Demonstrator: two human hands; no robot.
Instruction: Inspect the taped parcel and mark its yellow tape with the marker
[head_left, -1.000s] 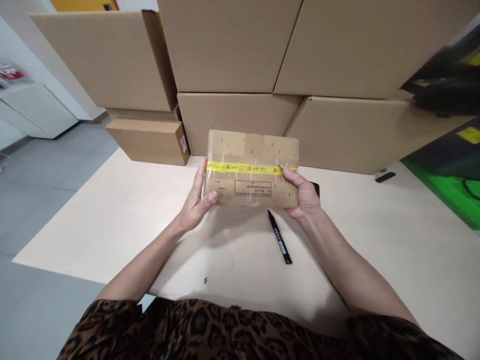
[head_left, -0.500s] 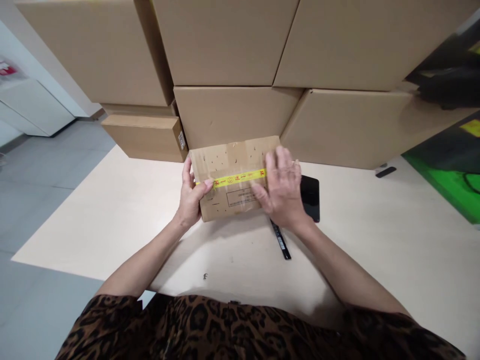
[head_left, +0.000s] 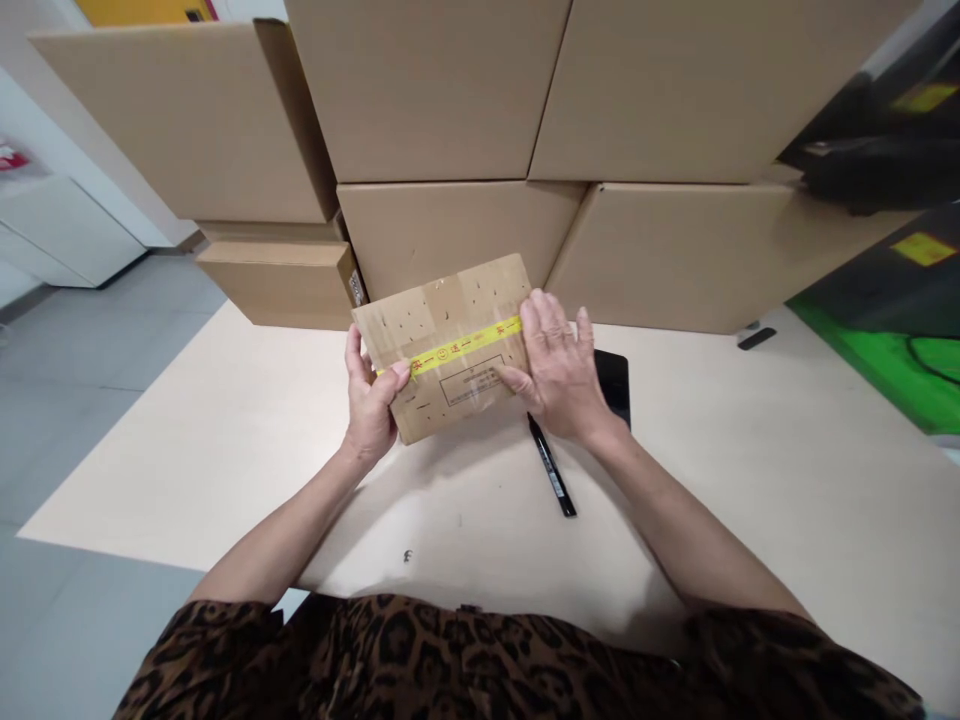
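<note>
A small brown cardboard box (head_left: 450, 375) with a yellow tape strip (head_left: 469, 345) across it is tilted above the table, its left end closer to me than its right. My left hand (head_left: 373, 405) grips the left end, with the thumb on the top face by the tape and the fingers behind the edge. My right hand (head_left: 559, 365) lies flat against the right end with fingers stretched out, its thumb over the top face near a printed label box. Below that hand, a black marker (head_left: 551, 465) lies on the table, and a dark flat device (head_left: 615, 385) is partly hidden behind it.
Large cardboard boxes (head_left: 435, 90) are stacked along the back of the pale table (head_left: 150, 460). A smaller long carton (head_left: 277, 285) sits at the back left. A small black strip (head_left: 757, 339) lies at the right. Green material (head_left: 862, 370) shows beyond the table's right edge.
The box has tilted, its right end rising and the whole shifting slightly left. My right hand has slid from the top face to the right edge, uncovering more tape and the marker's tip.
</note>
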